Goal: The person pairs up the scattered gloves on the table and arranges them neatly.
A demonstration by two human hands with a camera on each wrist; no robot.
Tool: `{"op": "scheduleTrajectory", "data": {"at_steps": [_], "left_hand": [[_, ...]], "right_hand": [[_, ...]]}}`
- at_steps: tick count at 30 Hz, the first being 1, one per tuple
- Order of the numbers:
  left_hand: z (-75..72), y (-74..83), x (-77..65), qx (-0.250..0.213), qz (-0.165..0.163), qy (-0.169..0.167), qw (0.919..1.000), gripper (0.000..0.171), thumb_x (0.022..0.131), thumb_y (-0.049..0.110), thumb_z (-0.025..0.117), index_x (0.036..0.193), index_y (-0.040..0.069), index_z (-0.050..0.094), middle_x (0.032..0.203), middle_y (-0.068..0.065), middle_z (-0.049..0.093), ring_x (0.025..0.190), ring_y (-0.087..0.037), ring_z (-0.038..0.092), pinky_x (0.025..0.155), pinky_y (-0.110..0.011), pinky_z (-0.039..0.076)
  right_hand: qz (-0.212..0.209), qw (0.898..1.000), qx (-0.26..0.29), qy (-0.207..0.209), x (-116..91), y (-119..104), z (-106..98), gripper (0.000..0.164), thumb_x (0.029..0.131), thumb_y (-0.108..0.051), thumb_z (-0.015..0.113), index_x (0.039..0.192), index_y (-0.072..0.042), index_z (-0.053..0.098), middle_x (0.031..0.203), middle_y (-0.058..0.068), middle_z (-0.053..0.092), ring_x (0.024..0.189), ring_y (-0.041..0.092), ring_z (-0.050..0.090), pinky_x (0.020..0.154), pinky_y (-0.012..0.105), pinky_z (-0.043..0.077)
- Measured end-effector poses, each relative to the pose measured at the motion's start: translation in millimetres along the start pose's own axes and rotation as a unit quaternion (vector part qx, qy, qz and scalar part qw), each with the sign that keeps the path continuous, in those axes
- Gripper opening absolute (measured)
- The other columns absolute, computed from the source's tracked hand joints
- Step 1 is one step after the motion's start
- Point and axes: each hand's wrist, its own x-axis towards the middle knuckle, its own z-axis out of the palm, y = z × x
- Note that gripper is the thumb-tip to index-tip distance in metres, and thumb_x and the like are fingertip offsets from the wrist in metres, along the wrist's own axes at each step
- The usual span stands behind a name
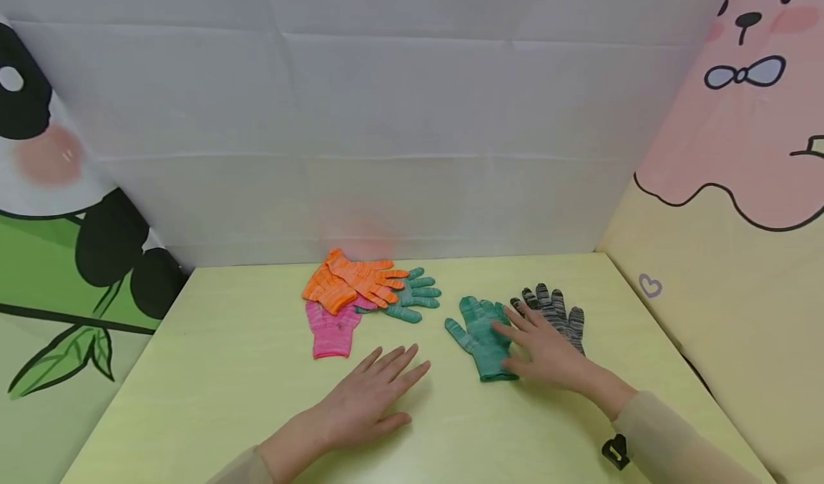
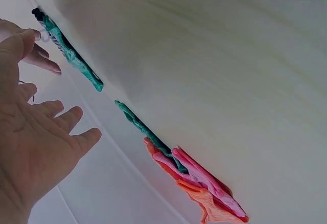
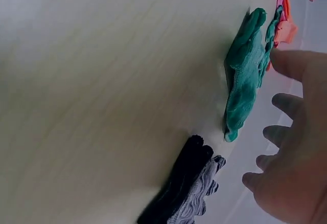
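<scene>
In the head view we get soft, even light over the table (image 1: 244, 377), faint shadows beneath the left hand (image 1: 363, 402) and right hand (image 1: 547, 348), and a greyer wall (image 1: 399, 105) towards twelve o'clock. Our wrist views look dimmer; the left one's table darkens near eleven o'clock.

Grey backdrop (image 1: 412, 105) behind pale yellow table (image 1: 219, 377)

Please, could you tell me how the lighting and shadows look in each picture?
Head view: brightest, with a soft shadow by the left hand; left wrist view: dimmer, the tabletop looking greyish; right wrist view: also dim, with soft shadow beside the nearer green knit glove.
</scene>
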Motion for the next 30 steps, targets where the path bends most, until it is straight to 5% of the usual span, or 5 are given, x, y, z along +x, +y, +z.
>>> {"op": "scheduleTrajectory", "data": {"at_steps": [4, 12, 16, 23, 30], "left_hand": [[1.4, 1.2, 1.6, -0.002, 0.006, 0.005, 1.0000, 0.084, 0.098, 0.048, 0.065, 0.165, 0.022, 0.021, 0.170, -0.007, 0.017, 0.152, -0.030, 0.026, 0.120, -0.056, 0.023], [3.8, 4.2, 2.9, -0.001, 0.004, -0.003, 1.0000, 0.084, 0.098, 0.049, 0.065, 0.165, 0.022, 0.022, 0.169, -0.009, 0.021, 0.152, -0.031, 0.027, 0.120, -0.057, 0.024], [3.7, 3.7, 2.1, 0.004, 0.000, -0.008, 1.0000, 0.084, 0.099, 0.049, 0.064, 0.166, 0.023, 0.020, 0.169, -0.010, 0.021, 0.152, -0.030, 0.027, 0.121, -0.056, 0.023], [3.7, 2.8, -0.9, 0.000, 0.004, -0.002, 1.0000, 0.084, 0.098, 0.048, 0.065, 0.165, 0.022, 0.021, 0.169, -0.010, 0.023, 0.152, -0.031, 0.028, 0.120, -0.057, 0.024], [3.6, 0.6, -0.8, 0.000, -0.003, -0.001, 1.0000, 0.083, 0.099, 0.049, 0.063, 0.165, 0.022, 0.020, 0.169, -0.011, 0.022, 0.152, -0.031, 0.027, 0.120, -0.056, 0.023]], "right_hand": [[-0.035, 0.996, -0.046, -0.062, 12.3, -1.0, 6.8, 0.081, 0.097, -0.054, 0.064, 0.162, -0.016, 0.033, 0.169, 0.016, 0.017, 0.154, 0.044, 0.005, 0.119, 0.065, 0.015], [0.010, 0.985, -0.041, -0.167, 27.9, -2.2, 15.8, 0.088, 0.095, -0.073, 0.048, 0.165, -0.026, 0.022, 0.171, 0.009, 0.009, 0.155, 0.041, 0.002, 0.117, 0.067, 0.019], [0.005, 0.987, -0.040, -0.158, 30.8, -3.8, 15.0, 0.087, 0.097, -0.071, 0.048, 0.165, -0.023, 0.022, 0.171, 0.011, 0.008, 0.155, 0.042, 0.001, 0.119, 0.066, 0.012], [-0.058, 0.996, -0.036, -0.065, 43.2, -10.8, 18.6, 0.063, 0.109, -0.047, 0.043, 0.163, -0.019, 0.030, 0.169, 0.018, 0.016, 0.154, 0.046, 0.007, 0.120, 0.064, 0.013], [-0.028, 0.994, -0.038, -0.103, 59.4, -15.6, 32.4, 0.063, 0.110, -0.046, 0.041, 0.164, -0.018, 0.026, 0.170, 0.017, 0.013, 0.153, 0.047, 0.006, 0.119, 0.067, 0.013]]}}
